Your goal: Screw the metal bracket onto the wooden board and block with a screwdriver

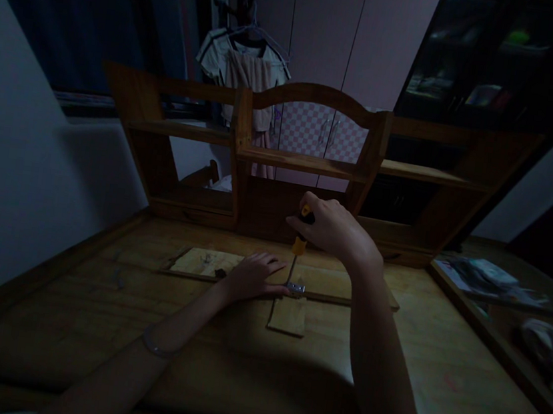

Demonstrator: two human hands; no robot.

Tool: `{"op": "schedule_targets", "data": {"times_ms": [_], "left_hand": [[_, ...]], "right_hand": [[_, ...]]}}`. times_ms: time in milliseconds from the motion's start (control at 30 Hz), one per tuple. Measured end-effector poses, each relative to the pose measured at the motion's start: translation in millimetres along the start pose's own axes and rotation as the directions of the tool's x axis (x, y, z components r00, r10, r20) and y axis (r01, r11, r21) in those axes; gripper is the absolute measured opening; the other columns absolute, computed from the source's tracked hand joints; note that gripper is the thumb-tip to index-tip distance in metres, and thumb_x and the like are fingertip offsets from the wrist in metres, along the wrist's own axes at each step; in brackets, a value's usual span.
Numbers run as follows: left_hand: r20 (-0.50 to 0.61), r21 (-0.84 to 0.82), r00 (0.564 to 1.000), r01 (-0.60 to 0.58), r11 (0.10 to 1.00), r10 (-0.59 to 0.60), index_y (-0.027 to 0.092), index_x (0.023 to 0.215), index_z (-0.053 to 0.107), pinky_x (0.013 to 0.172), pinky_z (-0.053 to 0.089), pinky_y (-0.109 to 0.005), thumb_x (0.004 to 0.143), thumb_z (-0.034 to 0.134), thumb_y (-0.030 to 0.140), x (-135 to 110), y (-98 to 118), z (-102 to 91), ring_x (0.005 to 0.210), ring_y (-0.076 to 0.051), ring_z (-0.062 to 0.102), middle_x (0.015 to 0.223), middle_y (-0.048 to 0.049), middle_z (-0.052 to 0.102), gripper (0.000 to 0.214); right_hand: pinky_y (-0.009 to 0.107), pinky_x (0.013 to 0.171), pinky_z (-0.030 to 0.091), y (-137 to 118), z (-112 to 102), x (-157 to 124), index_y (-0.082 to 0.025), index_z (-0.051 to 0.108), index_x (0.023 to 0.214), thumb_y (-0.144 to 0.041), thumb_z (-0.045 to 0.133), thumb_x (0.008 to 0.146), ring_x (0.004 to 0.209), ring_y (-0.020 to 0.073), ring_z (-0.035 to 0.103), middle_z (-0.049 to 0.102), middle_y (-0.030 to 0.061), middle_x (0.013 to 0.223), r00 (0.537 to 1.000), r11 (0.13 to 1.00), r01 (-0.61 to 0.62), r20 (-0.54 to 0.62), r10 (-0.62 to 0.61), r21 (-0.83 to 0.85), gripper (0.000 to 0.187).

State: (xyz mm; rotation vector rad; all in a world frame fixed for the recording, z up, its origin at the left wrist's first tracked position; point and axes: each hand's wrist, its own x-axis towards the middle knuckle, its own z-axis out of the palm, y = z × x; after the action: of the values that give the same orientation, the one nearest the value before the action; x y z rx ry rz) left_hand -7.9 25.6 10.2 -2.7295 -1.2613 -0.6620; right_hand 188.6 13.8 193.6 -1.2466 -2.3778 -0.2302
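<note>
Hiding screwdriver point(300, 237) handle: right hand point(334, 231)

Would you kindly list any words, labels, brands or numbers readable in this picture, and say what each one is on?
None can be read.
Papers at the desk's right edge: print too blurred.
Screwdriver in the right hand: no marking shows.
Wooden board under the left hand: only faint scribbles.
</note>
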Motion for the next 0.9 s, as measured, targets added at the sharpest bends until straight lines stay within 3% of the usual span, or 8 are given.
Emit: {"op": "schedule_targets", "data": {"times_ms": [100,200,433,633,900], "left_hand": [[0.01,0.005,1.0,0.004,1.0,-0.004,0.021,0.126,0.058,0.091,0.044,-0.035,0.082,0.048,0.073,0.3,-0.5,1.0,0.103,-0.024,0.056,0.112,-0.0103,0.059,0.069],[0.006,-0.004,1.0,0.001,1.0,-0.001,0.021,0.126,0.058,0.091,0.044,-0.035,0.082,0.05,0.072,-0.4,-1.8,2.8,0.104,-0.024,0.056,0.113,-0.0105,0.059,0.068],[-0.002,-0.004,1.0,0.003,1.0,-0.003,0.02,0.125,0.058,0.091,0.044,-0.036,0.082,0.049,0.074,-1.0,-1.1,2.2,0.104,-0.024,0.055,0.115,-0.0098,0.058,0.069],[0.002,-0.005,1.0,0.002,1.0,-0.002,0.02,0.126,0.058,0.093,0.044,-0.037,0.082,0.049,0.074,0.1,-0.8,2.5,0.105,-0.025,0.055,0.116,-0.0104,0.058,0.07],[0.0,-0.02,1.0,0.008,1.0,-0.008,0.021,0.126,0.057,0.093,0.044,-0.036,0.081,0.051,0.073,-2.0,0.7,0.9,0.106,-0.025,0.055,0.118,-0.0095,0.057,0.069]], "right_hand": [[0.032,0.078,0.041,0.3,-1.6,-0.6,-0.017,0.053,0.112,-0.05,0.06,0.091,0.093,0.0269,0.059,0.063,0.0093,0.097,1.0,0.998,0.001,0.018,-0.002,0.061,0.039],[0.029,0.083,0.04,0.2,-4.5,-1.6,-0.019,0.053,0.116,-0.034,0.06,0.089,0.098,0.024,0.057,0.061,0.0077,0.106,0.998,0.989,0.039,0.04,-0.046,0.145,0.032],[0.028,0.073,0.04,-1.2,-4.9,-1.7,-0.018,0.055,0.114,-0.029,0.058,0.09,0.084,0.0215,0.059,0.062,0.0058,0.091,0.996,0.987,0.075,0.03,-0.08,0.146,0.027],[0.028,0.075,0.039,1.1,-3.3,-0.9,-0.018,0.055,0.109,-0.036,0.06,0.091,0.089,0.0233,0.059,0.063,0.0067,0.091,0.997,0.99,0.064,0.031,-0.068,0.122,0.026],[0.024,0.067,0.037,0.4,-3.9,-1.9,-0.018,0.055,0.11,-0.026,0.058,0.09,0.075,0.0179,0.057,0.061,0.004,0.085,0.994,0.975,0.101,0.026,-0.108,0.197,0.021]]}}
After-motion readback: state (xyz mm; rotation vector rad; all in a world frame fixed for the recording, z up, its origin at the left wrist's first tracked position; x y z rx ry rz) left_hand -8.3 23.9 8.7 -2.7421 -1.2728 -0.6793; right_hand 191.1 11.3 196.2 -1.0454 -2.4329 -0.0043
